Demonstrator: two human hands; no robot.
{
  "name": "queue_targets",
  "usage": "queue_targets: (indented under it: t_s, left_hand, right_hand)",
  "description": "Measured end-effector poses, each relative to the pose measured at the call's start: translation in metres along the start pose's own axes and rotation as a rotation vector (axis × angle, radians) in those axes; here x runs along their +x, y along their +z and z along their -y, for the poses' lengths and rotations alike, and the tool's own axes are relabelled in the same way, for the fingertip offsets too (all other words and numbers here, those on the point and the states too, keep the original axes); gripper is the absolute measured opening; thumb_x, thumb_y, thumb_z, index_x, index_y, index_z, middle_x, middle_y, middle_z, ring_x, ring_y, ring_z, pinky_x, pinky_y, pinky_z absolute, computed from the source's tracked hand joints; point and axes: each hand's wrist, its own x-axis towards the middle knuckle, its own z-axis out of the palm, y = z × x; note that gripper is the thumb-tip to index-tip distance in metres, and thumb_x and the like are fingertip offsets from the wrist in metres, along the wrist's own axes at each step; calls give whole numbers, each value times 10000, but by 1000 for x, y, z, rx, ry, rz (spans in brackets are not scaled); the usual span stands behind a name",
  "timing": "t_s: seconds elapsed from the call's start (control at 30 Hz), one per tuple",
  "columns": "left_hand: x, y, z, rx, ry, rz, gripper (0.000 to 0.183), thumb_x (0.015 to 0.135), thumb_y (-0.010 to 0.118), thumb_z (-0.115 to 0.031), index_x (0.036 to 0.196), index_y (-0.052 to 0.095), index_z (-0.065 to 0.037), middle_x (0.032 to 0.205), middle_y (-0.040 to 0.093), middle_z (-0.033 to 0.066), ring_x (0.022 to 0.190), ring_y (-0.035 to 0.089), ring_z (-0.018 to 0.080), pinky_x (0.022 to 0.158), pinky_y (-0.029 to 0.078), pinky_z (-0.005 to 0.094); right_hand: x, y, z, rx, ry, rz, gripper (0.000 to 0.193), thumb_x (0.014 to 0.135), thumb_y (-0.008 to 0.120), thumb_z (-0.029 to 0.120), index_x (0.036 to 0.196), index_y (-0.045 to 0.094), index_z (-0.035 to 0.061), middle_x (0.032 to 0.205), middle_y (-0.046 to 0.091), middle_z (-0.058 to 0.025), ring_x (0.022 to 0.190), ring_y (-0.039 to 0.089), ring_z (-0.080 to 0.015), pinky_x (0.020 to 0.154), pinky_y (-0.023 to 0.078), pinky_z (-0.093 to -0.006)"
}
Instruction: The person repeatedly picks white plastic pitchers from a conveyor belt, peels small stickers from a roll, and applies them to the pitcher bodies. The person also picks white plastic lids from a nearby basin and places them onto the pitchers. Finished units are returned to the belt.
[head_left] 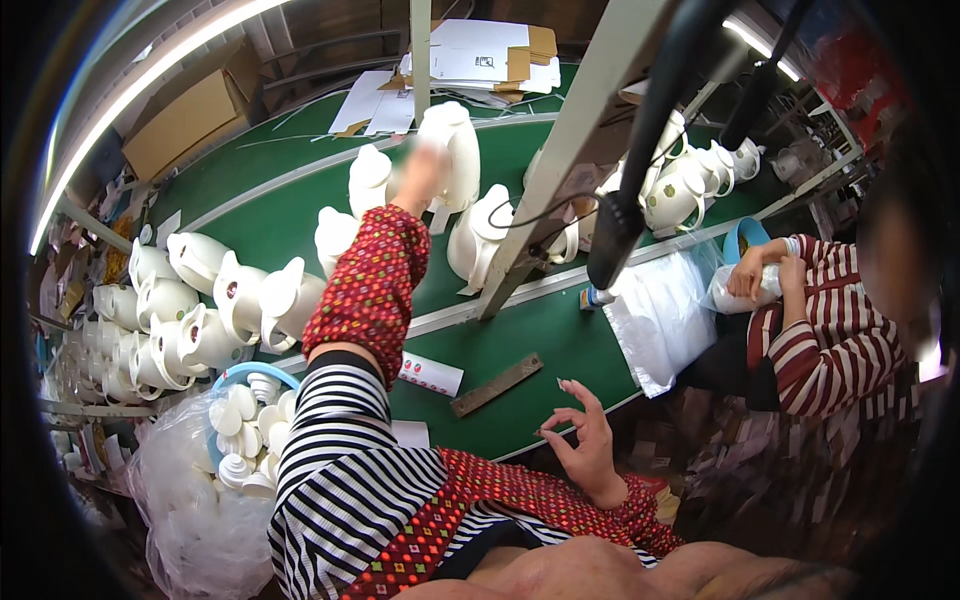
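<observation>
My left arm, in a red patterned sleeve, reaches across the green work surface [520, 375]. My left hand [422, 172] is against or just beside a tall white jug [456, 160]; motion blur hides its fingers. Another white jug [371, 180] stands left of that hand, and one more white jug [488, 235] stands to its right. Near the front edge, my right hand [588, 445] is raised with fingers curved and apart, thumb and forefinger not touching. No object shows clearly in it. Between my arms lie a sheet of round red stickers [431, 373] and a flat metal bar [497, 385].
Rows of white jugs [240, 295] stand at left, more [675, 195] beyond the slanted post [575, 135]. A blue basin [222, 450] holds white lids. Flattened cartons [475, 60] lie at the back. A co-worker in a striped top [840, 340] handles a plastic-wrapped item beside clear bags [655, 310].
</observation>
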Motion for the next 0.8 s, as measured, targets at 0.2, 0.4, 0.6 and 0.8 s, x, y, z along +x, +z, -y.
queue_targets:
  t_s: [0.2, 0.4, 0.6, 0.8]
  left_hand:
    - [-108, -50, -179, -602, 28, 204, 187, 1113, 473, -155, 1184, 586, -24, 903, 696, 104, 757, 658, 179, 747, 571, 316]
    - [-257, -141, -237, -828, 19, 300, 350, 1126, 430, -216, 1337, 547, 37, 761, 561, -2, 576, 518, 90, 541, 448, 236]
    - [-344, -138, -186, -1667, -641, 245, 257, 1105, 404, -117, 1278, 482, 55, 757, 444, -50, 563, 376, 46, 495, 342, 219]
    - [-398, -92, -186, -1570, -956, 128, 304, 1112, 379, -101, 1363, 429, 64, 767, 424, -31, 589, 385, 67, 516, 341, 228]
  right_hand:
    - [11, -2, 26, 34, -87, 15, 764, 798, 754, -126, 1481, 428, -15, 1416, 533, -166, 928, 711, -178, 909, 552, -329]
    - [32, 12, 73, 151, -310, 123, 833, 801, 742, -152, 1529, 369, 10, 1522, 452, -199, 915, 707, -197, 946, 543, -370]
    - [28, 26, 115, 273, -428, 289, 859, 812, 742, -128, 1547, 320, 9, 1538, 440, -250, 901, 719, -210, 1007, 516, -441]
    - [23, 45, 114, 361, -145, 510, 853, 814, 743, -137, 1546, 329, 3, 1516, 465, -175, 919, 710, -156, 1011, 511, -381]
